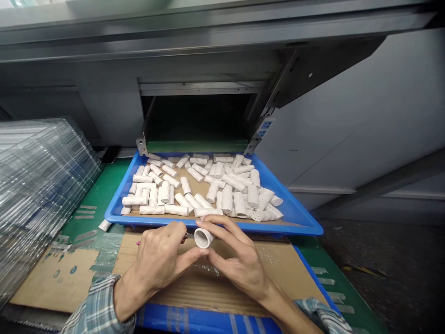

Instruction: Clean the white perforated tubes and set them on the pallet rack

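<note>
My right hand [239, 260] grips a short white hollow tube [203, 238] between fingers and thumb, its open end turned toward me. My left hand [158, 253] is closed around a slim tool with a metal tip [189, 235], which meets the tube's left rim. Most of that tool is hidden in the fist; a bit of pink [138, 242] shows behind it. The left thumb reaches the tube's lower edge. Just beyond both hands, a blue tray [295, 227] holds many similar white tubes [227, 198], lying and standing.
Brown cardboard [278, 264] lies beneath my hands on a green surface [114, 181]. Behind the tray is a conveyor opening with a green belt [198, 145]. Clear plastic-wrapped stacks [41, 185] rise at left, near a dark phone [110, 154]. One loose tube [104, 225] sits outside the tray.
</note>
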A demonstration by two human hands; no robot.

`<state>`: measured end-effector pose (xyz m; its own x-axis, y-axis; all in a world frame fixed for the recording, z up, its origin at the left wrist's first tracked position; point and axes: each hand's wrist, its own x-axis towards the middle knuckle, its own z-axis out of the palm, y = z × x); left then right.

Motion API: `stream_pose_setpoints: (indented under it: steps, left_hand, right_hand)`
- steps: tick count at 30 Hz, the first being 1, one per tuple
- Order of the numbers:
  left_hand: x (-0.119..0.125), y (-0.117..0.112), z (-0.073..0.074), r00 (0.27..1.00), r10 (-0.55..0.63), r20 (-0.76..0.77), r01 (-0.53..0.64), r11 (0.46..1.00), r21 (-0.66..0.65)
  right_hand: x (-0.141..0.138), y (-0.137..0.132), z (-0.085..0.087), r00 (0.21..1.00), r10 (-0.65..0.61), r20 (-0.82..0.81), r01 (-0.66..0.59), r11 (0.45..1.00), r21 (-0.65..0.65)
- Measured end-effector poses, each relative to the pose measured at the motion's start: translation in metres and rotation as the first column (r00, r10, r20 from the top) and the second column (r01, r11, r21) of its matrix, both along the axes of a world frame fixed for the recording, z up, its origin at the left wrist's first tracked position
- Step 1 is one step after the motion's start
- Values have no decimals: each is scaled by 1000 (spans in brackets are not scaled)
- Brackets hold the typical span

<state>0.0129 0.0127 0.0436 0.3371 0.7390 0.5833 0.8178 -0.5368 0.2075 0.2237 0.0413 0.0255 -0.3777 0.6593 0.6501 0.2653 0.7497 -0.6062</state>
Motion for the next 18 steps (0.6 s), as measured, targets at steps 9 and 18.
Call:
stream_pose_setpoints:
  steps: [9,18]
  left_hand:
    - [2,-3,3,1000,-27,-2,27,999,-37]
    - [5,-6,0,968,-163,193,163,987,15]
  right_hand:
    - [1,0,1,1000,-24,16,24,999,34]
    - [8,-5,-20,965,-195,-174,89,872,-481]
